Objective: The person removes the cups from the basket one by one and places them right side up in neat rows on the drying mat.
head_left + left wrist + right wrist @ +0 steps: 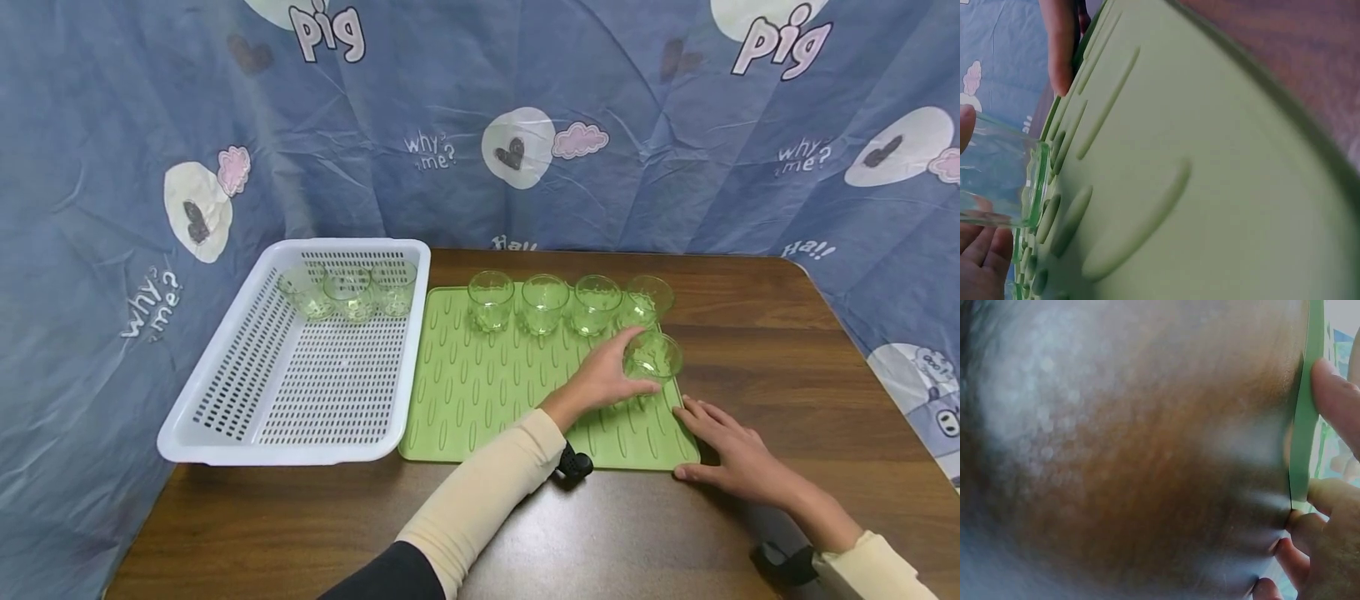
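At the right side of the green drying mat (495, 400), my left hand (600, 375) grips a clear green glass (654, 354) between thumb and fingers. In the left wrist view the base of this glass (1038, 181) is at the mat's ridged surface; whether it touches is hard to tell. My right hand (738, 454) rests at the mat's right edge, fingers spread. The right wrist view shows its thumb (1335, 400) on the mat's rim (1302, 450) and fingertips on the table. Behind the held glass, several matching glasses (545, 304) stand in a row along the mat's back.
Left of the mat sits a white perforated basket (281, 456) with three similar glasses (348, 292) at its back. Mat and basket are on a brown wooden table (765, 333). A blue printed cloth (420, 83) hangs behind the table.
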Available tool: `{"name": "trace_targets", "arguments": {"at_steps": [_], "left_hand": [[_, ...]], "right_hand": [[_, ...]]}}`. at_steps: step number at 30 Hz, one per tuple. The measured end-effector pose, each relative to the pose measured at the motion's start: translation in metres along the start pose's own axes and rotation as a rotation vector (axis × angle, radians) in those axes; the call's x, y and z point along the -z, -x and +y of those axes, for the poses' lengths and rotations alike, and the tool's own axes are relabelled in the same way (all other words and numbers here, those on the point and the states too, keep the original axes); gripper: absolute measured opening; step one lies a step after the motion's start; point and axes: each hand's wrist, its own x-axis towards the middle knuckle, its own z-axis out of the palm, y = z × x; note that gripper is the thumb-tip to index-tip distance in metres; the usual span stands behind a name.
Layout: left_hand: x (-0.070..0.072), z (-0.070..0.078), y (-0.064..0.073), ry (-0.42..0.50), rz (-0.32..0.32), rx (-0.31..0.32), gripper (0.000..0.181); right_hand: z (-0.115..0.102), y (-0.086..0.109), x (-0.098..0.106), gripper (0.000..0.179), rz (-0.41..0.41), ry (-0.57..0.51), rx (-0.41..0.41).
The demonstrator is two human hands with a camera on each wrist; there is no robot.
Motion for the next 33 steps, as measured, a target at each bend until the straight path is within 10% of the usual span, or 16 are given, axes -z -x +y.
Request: {"name": "trace_targets", "arguments": {"at_steps": [33], "left_hand": [[-0.004, 0.011, -0.014, -0.057, -0.07, 0.018, 0.096]], "right_hand": [[0.0, -0.001, 0.0, 0.088, -0.035, -0.015, -0.038]]}}
